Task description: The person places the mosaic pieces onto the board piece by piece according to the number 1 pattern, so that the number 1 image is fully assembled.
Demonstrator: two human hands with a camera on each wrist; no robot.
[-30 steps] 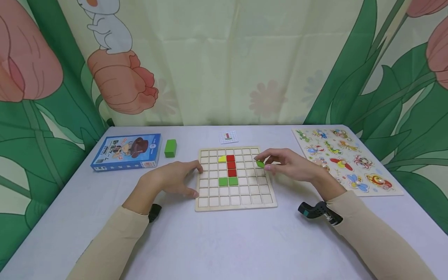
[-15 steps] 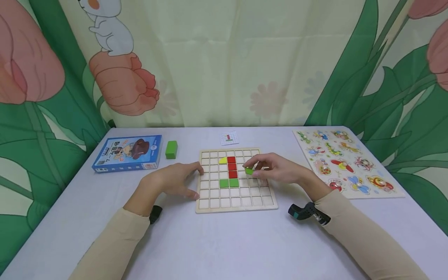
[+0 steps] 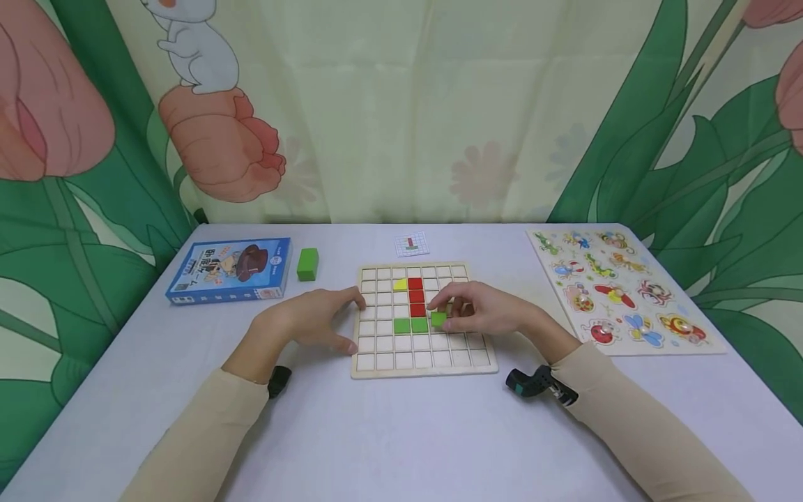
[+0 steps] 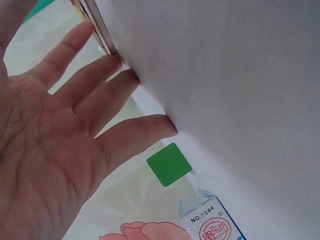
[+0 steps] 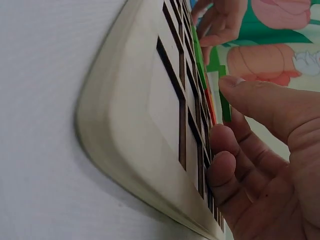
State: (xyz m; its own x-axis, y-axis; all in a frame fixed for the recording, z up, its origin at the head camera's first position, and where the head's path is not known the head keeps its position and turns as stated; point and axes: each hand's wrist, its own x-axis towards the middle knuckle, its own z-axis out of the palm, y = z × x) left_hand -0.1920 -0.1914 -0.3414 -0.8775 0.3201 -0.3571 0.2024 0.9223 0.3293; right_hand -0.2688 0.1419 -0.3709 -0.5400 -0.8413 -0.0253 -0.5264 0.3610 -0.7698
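A wooden grid board [image 3: 423,374] lies mid-table. Its cells hold a column of red tiles [image 3: 417,297], a yellow piece with a slanted corner [image 3: 401,284], and two green tiles [image 3: 401,325] below. Between thumb and fingers my right hand [image 3: 483,308] pinches another green square tile [image 3: 438,319], close over the cell to the right of those two. The right wrist view shows this held tile [image 5: 224,97] edge-on beyond the thumb. My left hand [image 3: 310,318] rests at the board's left edge, its fingers spread and fairly straight in the left wrist view.
A green block [image 3: 307,265] stands beside a blue box [image 3: 232,272] at back left. Behind the board lies a small pattern card [image 3: 411,244]. An animal puzzle board [image 3: 602,275] fills the right side. A printed curtain [image 3: 389,139] hangs behind the table.
My right hand has carried the green tile left and toward me, from the board's right edge to beside the two green tiles. The left hand stays in place.
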